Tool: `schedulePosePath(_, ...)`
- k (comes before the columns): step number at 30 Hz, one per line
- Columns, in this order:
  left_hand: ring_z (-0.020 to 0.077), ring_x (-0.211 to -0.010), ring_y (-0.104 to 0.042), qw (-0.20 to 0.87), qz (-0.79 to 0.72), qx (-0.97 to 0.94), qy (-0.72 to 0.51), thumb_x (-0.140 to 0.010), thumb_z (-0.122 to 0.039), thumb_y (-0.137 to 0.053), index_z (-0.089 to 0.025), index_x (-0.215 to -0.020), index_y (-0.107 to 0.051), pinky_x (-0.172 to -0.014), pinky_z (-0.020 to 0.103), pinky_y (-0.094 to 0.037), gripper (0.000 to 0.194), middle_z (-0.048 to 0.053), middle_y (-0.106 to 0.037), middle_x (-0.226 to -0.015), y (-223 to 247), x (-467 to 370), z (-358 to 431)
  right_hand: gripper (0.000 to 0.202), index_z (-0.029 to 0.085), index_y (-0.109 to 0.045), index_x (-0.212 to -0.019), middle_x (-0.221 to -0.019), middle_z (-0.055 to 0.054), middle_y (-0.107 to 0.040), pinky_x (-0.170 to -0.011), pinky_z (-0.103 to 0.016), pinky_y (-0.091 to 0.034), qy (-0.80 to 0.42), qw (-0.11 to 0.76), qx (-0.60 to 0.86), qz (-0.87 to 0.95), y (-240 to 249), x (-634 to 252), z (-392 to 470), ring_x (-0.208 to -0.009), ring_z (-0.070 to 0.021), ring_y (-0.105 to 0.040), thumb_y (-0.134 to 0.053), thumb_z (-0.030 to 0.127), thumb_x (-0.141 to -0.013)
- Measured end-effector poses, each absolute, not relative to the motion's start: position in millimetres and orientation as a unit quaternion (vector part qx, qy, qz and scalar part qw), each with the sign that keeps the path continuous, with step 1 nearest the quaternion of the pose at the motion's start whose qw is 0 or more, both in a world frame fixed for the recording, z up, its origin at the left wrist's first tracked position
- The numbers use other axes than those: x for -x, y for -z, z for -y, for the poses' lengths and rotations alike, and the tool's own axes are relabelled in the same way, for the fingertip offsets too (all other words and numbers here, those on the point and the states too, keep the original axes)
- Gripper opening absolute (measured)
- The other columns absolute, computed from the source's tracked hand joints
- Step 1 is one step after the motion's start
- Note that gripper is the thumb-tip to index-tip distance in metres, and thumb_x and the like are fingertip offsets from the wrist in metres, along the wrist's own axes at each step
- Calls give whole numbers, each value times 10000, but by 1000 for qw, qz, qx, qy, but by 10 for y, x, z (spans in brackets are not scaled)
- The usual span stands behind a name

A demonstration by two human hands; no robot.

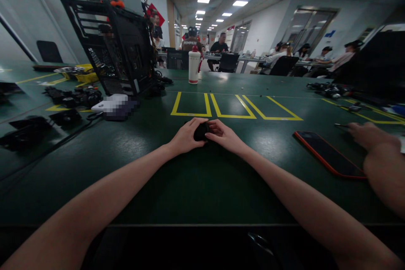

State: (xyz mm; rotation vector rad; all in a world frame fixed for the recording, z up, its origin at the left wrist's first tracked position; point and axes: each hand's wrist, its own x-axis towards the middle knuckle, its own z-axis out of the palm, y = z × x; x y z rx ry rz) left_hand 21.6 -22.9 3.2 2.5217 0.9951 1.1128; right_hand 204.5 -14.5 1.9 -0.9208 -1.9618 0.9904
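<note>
A small black object (201, 132) is held between my two hands, low over the green table (202, 185). My left hand (187, 136) wraps round its left side, fingers on top and thumb below. On its right side, the fingers and thumb of my right hand (223, 136) press against it. The fingers hide much of the object, so I cannot tell what it is. Just beyond my hands lie three yellow tape outlines (232, 116) on the tabletop.
An open black computer case (126, 50) stands at the left, near black parts (71, 97) and cables. A white bottle (193, 67) stands farther back. At the right are a red-edged phone (329, 154) and another person's hand (368, 135). People sit in the background.
</note>
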Motion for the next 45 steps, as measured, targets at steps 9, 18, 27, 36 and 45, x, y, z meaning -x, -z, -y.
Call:
schedulePosePath(9,223,-1059,-480,104,-340,-855,-378,-648,-200,-652,-217,-1185,-378,-924,390,-388,603,54,-488,-1140,-27,-220,237,294,186,-501,-926,-951,-36,-561,-793,-357,-476,-440,397,359,721,-11,-2020,90,-878,-171,-582,-621,332,-701)
schedulePosePath(18,220,-1072,-471,103,-334,-856,-381,-651,-207,-650,-212,-1174,-383,-936,386,-380,588,58,-487,-1148,-33,-216,233,270,218,-490,-994,-815,-9,-588,-709,-328,-478,-378,387,392,744,13,-1999,116,-736,-140,-584,-516,383,-782)
schedulePosePath(27,225,-1074,-471,113,-343,-856,-370,-648,-189,-641,-215,-1180,-383,-931,389,-383,592,55,-481,-1150,-54,-215,246,347,191,-503,-1020,-1075,-66,-570,-844,-351,-464,-439,366,350,742,18,-2051,162,-941,-171,-584,-622,294,-710)
schedulePosePath(36,223,-1062,-476,113,-344,-855,-371,-661,-207,-641,-221,-1186,-381,-921,391,-391,586,54,-484,-1145,-53,-219,255,334,180,-563,-933,-976,-65,-616,-837,-400,-456,-407,354,412,734,76,-2065,69,-904,-192,-590,-634,386,-680)
schedulePosePath(45,222,-1069,-474,104,-335,-858,-376,-652,-204,-647,-209,-1183,-381,-937,390,-379,594,63,-487,-1148,-35,-223,228,371,188,-508,-981,-993,-51,-578,-836,-358,-465,-439,422,365,704,20,-1997,117,-892,-159,-585,-667,274,-656)
